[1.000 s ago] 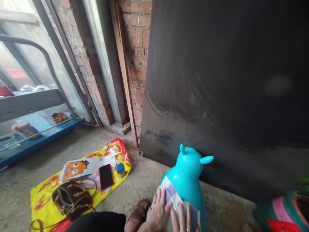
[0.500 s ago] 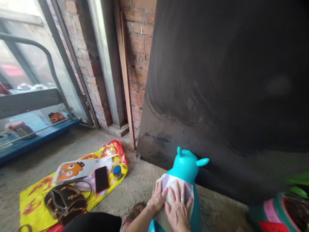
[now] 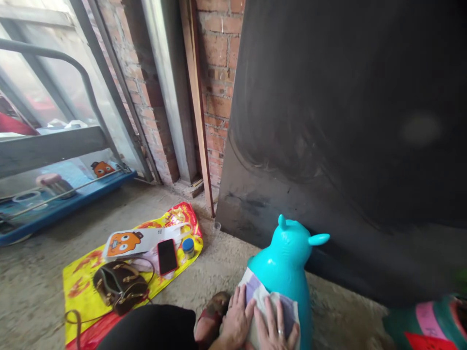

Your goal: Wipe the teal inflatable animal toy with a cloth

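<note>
Both hands lie flat, fingers spread, on a cloth (image 3: 268, 304): the left hand (image 3: 237, 318) at its left edge, the right hand (image 3: 277, 326), ringed, beside it. The cloth drapes the back of a turquoise toy (image 3: 288, 260) standing before a black board (image 3: 346, 121). Left of the toy, a yellow mat (image 3: 78, 287) carries a phone (image 3: 167, 256) and a brown bag (image 3: 120, 287).

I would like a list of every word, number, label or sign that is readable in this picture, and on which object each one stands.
No text can be read.
White flat bag with an orange cartoon face: small dark print beside the face, too small to read.
Yellow and red printed plastic sheet: red shapes, blurred.
Pink label on the green object at the lower right: faint marks, unreadable.
</note>
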Available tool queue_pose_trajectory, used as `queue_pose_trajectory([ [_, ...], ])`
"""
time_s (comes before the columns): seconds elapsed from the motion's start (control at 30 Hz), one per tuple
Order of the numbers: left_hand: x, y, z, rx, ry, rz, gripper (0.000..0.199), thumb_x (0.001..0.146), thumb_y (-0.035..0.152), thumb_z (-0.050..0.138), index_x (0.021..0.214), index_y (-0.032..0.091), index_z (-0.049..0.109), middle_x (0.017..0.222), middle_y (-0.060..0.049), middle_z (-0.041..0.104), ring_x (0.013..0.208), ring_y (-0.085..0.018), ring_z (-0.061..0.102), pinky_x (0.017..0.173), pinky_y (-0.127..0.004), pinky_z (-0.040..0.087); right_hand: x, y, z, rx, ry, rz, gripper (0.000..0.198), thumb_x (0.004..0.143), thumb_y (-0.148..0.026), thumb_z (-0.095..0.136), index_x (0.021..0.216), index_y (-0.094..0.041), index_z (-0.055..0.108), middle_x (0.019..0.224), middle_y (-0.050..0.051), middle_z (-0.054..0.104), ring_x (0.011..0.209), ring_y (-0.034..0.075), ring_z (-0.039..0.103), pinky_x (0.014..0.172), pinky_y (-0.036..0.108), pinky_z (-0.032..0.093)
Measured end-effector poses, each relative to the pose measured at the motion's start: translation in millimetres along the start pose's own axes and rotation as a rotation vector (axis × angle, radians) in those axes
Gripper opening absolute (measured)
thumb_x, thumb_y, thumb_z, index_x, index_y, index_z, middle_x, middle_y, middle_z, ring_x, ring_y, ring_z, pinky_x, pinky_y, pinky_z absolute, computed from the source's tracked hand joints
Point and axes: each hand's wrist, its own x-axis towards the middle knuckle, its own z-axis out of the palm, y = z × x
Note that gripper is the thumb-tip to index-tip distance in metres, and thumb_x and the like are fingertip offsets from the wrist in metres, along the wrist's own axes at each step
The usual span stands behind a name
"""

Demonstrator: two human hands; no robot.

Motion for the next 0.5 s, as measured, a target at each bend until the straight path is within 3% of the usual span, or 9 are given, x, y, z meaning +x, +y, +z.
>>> queue_pose_trajectory([
  [0.1, 26.0, 1.3, -3.9, -0.12, 0.001, 0.031, 0.08, 0.089, 0.057, 0.034, 0.153, 0.011, 0.021, 0.164, -0.01, 0.02, 0.152, -0.021, 0.015, 0.126, -0.033, 0.011, 28.2, 5.0, -5.5, 0.027, -0.043, -0.103, 0.061, 0.085, -0.049, 0.048, 0.144, -0.043, 0.036, 0.157, -0.001, 0.028, 0.146, 0.043, 0.023, 0.105, 0.085, 0.001],
  [0.2, 50.4, 4.2, -9.0, -0.18, -0.02, 0.064, 0.08, 0.089, 0.057, 0.034, 0.151, 0.006, 0.025, 0.162, -0.012, 0.025, 0.151, -0.019, 0.019, 0.125, -0.026, 0.014, 59.4, 6.3, -21.8, 0.062, -0.101, -0.141, 0.061, 0.089, -0.047, 0.043, 0.147, -0.049, 0.023, 0.16, -0.006, 0.019, 0.15, 0.036, 0.016, 0.106, 0.084, -0.003],
  [0.37, 66.9, 13.7, -17.0, -0.264, -0.036, 0.054, 0.086, 0.088, 0.061, 0.026, 0.149, 0.002, 0.026, 0.159, -0.017, 0.03, 0.148, -0.023, 0.028, 0.124, -0.03, 0.019, 102.4, -3.1, -55.8, 0.15, -0.216, -0.085, 0.046, 0.094, -0.053, 0.035, 0.139, -0.048, 0.041, 0.16, -0.007, 0.017, 0.151, 0.032, 0.014, 0.111, 0.076, -0.011],
  [0.5, 49.0, 16.5, -19.6, -0.277, -0.013, 0.071, 0.086, 0.086, 0.061, 0.026, 0.15, 0.005, 0.026, 0.16, -0.013, 0.031, 0.148, -0.02, 0.028, 0.124, -0.026, 0.019, 94.6, -3.1, -59.1, 0.199, -0.198, -0.099, 0.051, 0.088, -0.063, 0.048, 0.137, -0.048, 0.044, 0.16, -0.006, 0.019, 0.15, 0.031, 0.014, 0.113, 0.072, -0.014],
])
